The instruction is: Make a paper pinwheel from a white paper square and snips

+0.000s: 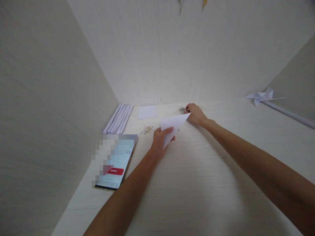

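Note:
A white sheet of paper (173, 124) folded into a triangle is pinched in my left hand (161, 139), thumb on top, its long point reaching up to the right. Close behind that point, my right hand (195, 114) is closed around what look like scissors (182, 109). Their grey blades stick out to the left of my fingers, and the handles are hidden in the hand. A small heap of thin pale sticks (147, 128) lies on the table just left of the paper.
Rolled white paper tubes (118, 118) and a flat white square of paper (147, 112) lie at the back left. A phone (118, 164) rests near my left forearm. At the far right lies a paper pinwheel (263, 95) on a white stick (290, 114). Walls (159, 59) enclose the table.

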A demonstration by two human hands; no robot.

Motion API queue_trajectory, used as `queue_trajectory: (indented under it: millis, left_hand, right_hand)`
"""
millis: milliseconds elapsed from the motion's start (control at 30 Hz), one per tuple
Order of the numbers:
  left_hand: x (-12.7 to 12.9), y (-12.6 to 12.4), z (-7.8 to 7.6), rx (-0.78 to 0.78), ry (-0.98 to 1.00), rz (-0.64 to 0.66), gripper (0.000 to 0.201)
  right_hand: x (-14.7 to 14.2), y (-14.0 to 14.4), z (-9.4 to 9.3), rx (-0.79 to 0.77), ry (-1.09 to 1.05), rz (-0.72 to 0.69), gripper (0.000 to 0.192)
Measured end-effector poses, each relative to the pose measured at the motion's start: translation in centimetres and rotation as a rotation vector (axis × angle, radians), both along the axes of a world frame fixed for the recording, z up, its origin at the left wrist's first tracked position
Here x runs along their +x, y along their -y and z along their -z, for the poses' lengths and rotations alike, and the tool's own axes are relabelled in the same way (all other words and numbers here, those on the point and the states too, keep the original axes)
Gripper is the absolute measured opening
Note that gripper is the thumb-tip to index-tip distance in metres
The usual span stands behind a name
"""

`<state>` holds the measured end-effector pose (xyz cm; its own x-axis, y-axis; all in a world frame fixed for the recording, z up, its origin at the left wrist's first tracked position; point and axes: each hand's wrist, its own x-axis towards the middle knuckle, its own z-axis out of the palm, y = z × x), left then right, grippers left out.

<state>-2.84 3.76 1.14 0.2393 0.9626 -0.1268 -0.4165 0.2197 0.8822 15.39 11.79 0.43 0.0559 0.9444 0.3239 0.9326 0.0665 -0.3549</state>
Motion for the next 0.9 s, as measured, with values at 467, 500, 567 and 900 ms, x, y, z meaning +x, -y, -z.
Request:
queue_trajectory:
  millis: [467,500,567,900]
  left_hand:
    - [0.2,-0.1,0.0,-0.004,-0.019,-0.010,0.014]
    - [0.2,-0.1,0.0,-0.004,-0.025,-0.011,0.014]
    - [0.2,-0.1,0.0,-0.006,-0.035,-0.014,0.015]
    - [0.3,-0.1,0.1,-0.004,-0.026,-0.016,0.012]
  right_hand:
    - [0.0,-2.0,1.7,0.052,0.111,0.111,0.019]
    - [0.1,-2.2,1.8,0.056,0.122,0.105,0.020]
    - [0.1,-2.7,2.0,0.058,0.137,0.095,0.022]
    - [-0.1,-2.8,2.3,0.024,0.174,0.112,0.027]
